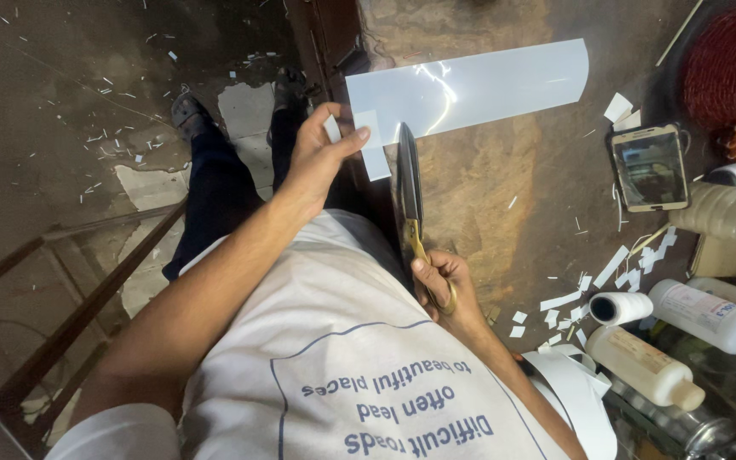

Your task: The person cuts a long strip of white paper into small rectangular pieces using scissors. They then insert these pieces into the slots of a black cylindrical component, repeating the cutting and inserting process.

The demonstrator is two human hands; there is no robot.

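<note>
My left hand (pixel 317 152) pinches the near end of a long white sheet strip (pixel 470 85) that lies across the brown worktable (pixel 504 196), with a small cut tab (pixel 373 149) hanging from its corner. My right hand (pixel 445 281) grips the brass handles of large scissors (pixel 409 183). The scissor blades point away from me, just right of the tab, at the strip's edge. The rounded far end of the strip rests on the table.
A phone (pixel 649 168) lies at the right, with several white bottles (pixel 709 315), a thread spool (pixel 619 307) and a red coil (pixel 730 68) near it. White offcuts (pixel 581 298) litter the table and floor. My legs and shoes (pixel 189 111) are below the table edge.
</note>
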